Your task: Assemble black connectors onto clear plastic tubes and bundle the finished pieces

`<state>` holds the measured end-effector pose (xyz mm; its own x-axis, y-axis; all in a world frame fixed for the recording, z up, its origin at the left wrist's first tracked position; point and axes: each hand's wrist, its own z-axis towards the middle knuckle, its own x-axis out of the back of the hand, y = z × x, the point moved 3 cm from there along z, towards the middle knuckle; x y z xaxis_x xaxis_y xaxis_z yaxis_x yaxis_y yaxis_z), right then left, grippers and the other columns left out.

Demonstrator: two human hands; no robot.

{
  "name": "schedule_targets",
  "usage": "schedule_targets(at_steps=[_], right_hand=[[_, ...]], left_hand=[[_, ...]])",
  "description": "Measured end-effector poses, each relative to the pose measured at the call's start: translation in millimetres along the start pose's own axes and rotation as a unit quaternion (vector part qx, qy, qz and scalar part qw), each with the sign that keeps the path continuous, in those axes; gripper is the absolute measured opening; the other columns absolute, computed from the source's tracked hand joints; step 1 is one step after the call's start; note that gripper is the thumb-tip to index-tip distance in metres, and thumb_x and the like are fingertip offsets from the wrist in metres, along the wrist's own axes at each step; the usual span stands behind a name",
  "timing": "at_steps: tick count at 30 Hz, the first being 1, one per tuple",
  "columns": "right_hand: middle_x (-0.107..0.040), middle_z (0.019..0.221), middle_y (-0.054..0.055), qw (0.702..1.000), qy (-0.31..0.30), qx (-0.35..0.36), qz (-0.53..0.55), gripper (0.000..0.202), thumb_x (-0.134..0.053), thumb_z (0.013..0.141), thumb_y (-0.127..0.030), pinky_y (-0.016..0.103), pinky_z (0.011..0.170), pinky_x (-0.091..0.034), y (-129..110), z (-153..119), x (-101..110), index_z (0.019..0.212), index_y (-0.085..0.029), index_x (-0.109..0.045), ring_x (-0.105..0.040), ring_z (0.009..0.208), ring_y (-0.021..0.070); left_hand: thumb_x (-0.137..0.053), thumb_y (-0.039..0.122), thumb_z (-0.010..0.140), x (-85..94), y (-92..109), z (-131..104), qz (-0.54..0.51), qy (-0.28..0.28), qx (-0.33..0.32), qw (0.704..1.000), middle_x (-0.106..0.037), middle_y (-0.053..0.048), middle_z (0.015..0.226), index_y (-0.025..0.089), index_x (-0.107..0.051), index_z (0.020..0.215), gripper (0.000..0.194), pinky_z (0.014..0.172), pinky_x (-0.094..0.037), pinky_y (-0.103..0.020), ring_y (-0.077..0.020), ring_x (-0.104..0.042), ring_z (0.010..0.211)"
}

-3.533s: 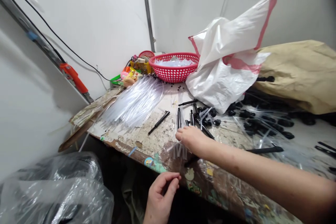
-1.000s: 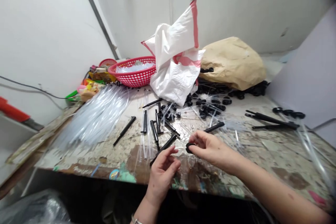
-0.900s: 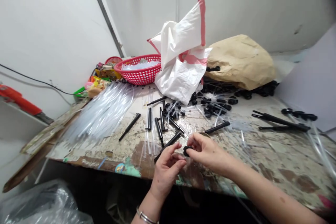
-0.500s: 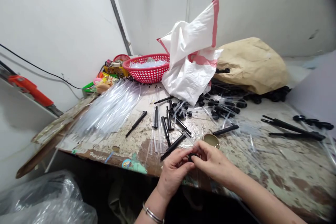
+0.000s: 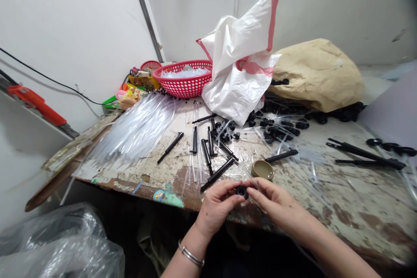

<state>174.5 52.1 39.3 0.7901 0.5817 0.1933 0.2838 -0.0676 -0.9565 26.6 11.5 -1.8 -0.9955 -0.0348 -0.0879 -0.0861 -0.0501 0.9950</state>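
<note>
Between thumb and fingers, my left hand (image 5: 217,206) pinches a small round black plastic part (image 5: 241,191) with a hole in its middle. My right hand (image 5: 273,200) is closed beside it, fingertips at the part's right edge, gripping a thin clear plastic tube (image 5: 249,173) that slants up and away. Just beyond my right fingers stands a small round tub of liquid (image 5: 262,169). Several black tube-shaped pieces (image 5: 206,156) lie behind my left hand, one long black piece (image 5: 217,175) nearest to it.
A large bundle of clear tubes (image 5: 133,132) covers the table's left. Behind stand a red basket (image 5: 182,87), a white sack (image 5: 243,82) and a brown paper sack (image 5: 319,76). Black parts with tubes (image 5: 280,130) are heaped before the sacks. The worn table edge (image 5: 130,195) runs in front.
My hands have drawn slightly apart, and the round black part now shows its hole towards me. The view has shifted slightly; the table things lie as before.
</note>
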Motion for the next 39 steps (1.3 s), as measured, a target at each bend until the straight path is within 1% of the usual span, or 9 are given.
schedule_targets(at_steps=[5,14,21,24,28,30,33,37,39], right_hand=[[-0.063,0.103,0.005,0.999,0.015,-0.017,0.045,0.034,-0.05,0.085,-0.047,0.027,0.084,-0.045,2.3,-7.0,2.5,0.105,-0.021,-0.058,-0.057,0.096,0.0182],[-0.063,0.105,0.006,0.993,0.017,0.001,0.116,0.039,-0.055,0.082,-0.05,0.033,0.088,-0.047,3.4,-6.0,-3.2,0.106,-0.02,-0.059,-0.058,0.101,0.0203],[-0.061,0.113,0.009,0.99,0.039,-0.021,0.133,0.048,-0.057,0.077,-0.055,0.035,0.093,-0.045,8.4,-11.7,-3.0,0.112,-0.021,-0.054,-0.053,0.112,0.0227],[-0.061,0.113,0.008,0.996,0.049,-0.011,0.07,0.042,-0.054,0.081,-0.052,0.035,0.094,-0.044,5.9,-10.2,12.1,0.111,-0.022,-0.057,-0.054,0.11,0.0224],[-0.063,0.107,0.006,0.992,0.101,0.024,-0.07,0.032,-0.053,0.083,-0.044,0.036,0.092,-0.043,-9.0,0.8,34.8,0.105,-0.022,-0.062,-0.057,0.101,0.0219],[-0.064,0.102,0.006,0.991,0.083,0.042,-0.101,0.03,-0.052,0.084,-0.041,0.035,0.087,-0.045,-15.1,6.4,32.1,0.103,-0.021,-0.062,-0.058,0.095,0.0212],[-0.063,0.096,0.005,0.993,0.037,0.057,-0.101,0.032,-0.052,0.083,-0.04,0.031,0.08,-0.046,-15.7,8.9,15.1,0.107,-0.02,-0.059,-0.059,0.09,0.0197],[-0.061,0.089,0.003,0.995,0.05,0.016,-0.086,0.043,-0.041,0.088,-0.047,0.029,0.071,-0.047,-4.9,2.8,5.7,0.122,-0.022,-0.048,-0.058,0.078,0.0165],[-0.06,0.082,0.002,0.994,0.056,0.018,-0.093,0.043,-0.035,0.09,-0.048,0.028,0.069,-0.047,-1.6,-0.6,9.0,0.121,-0.024,-0.052,-0.057,0.073,0.0158]], left_hand=[[-0.07,0.025,0.072,0.4,-5.3,-0.4,-0.048,0.019,0.046,0.998,-0.066,-0.007,0.103,0.023,-0.068,0.104,0.032,0.073,-0.051,-0.029,-0.0193,-0.06,0.086],[-0.066,0.026,0.075,-1.0,-0.5,-0.4,-0.056,0.024,0.056,0.997,-0.069,-0.006,0.092,0.02,-0.066,0.105,0.03,0.069,-0.05,-0.027,-0.0157,-0.061,0.075],[-0.069,0.026,0.073,0.3,-3.4,-0.1,-0.071,0.058,0.058,0.994,-0.068,-0.007,0.102,0.023,-0.063,0.113,0.041,0.078,-0.05,-0.029,-0.0178,-0.062,0.086],[-0.07,0.028,0.071,0.1,-3.8,0.1,-0.065,0.068,0.067,0.993,-0.067,-0.008,0.104,0.023,-0.064,0.113,0.043,0.075,-0.051,-0.03,-0.0189,-0.062,0.086],[-0.072,0.028,0.069,-1.2,-3.6,0.6,-0.082,0.074,0.076,0.991,-0.067,-0.007,0.103,0.024,-0.064,0.112,0.044,0.071,-0.051,-0.028,-0.0174,-0.062,0.082],[-0.073,0.027,0.069,-1.6,-3.1,0.9,-0.094,0.076,0.079,0.99,-0.067,-0.005,0.101,0.025,-0.065,0.111,0.043,0.07,-0.051,-0.026,-0.0159,-0.062,0.081],[-0.072,0.025,0.069,-1.1,-1.9,0.8,-0.111,0.076,0.076,0.988,-0.068,-0.004,0.099,0.025,-0.065,0.11,0.041,0.071,-0.051,-0.026,-0.0152,-0.062,0.081],[-0.067,0.027,0.075,3.1,-2.7,0.0,-0.1,0.074,0.07,0.99,-0.071,-0.002,0.088,0.024,-0.062,0.115,0.04,0.075,-0.05,-0.026,-0.0137,-0.064,0.076],[-0.064,0.027,0.079,5.3,-4.3,0.4,-0.112,0.074,0.073,0.988,-0.072,-0.001,0.08,0.024,-0.06,0.118,0.04,0.076,-0.049,-0.025,-0.0125,-0.065,0.073]])
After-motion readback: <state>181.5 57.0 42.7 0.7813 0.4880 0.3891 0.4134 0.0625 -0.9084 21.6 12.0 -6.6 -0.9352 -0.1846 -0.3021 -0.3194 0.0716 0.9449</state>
